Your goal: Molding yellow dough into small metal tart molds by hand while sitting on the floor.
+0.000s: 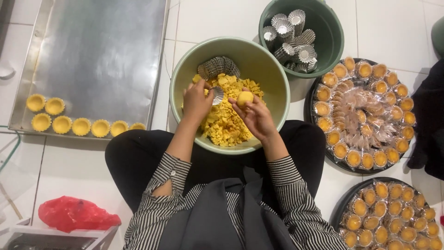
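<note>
My left hand (196, 102) holds a small fluted metal tart mould (217, 94) over a light green bowl (273, 74) that rests on my lap. My right hand (255, 115) pinches a round ball of yellow dough (244, 97) just beside the mould. The bowl holds crumbly yellow dough (226, 122) and a stacked row of empty metal moulds (218, 66) at its far side.
A dark green bucket (329, 34) of empty fluted moulds stands behind the bowl. A steel baking tray (92, 55) on the left carries several dough-lined moulds (81, 126). Two round dark trays (309, 111) (343, 203) of wrapped yellow pastries sit on the right. A red plastic bag (74, 213) lies lower left.
</note>
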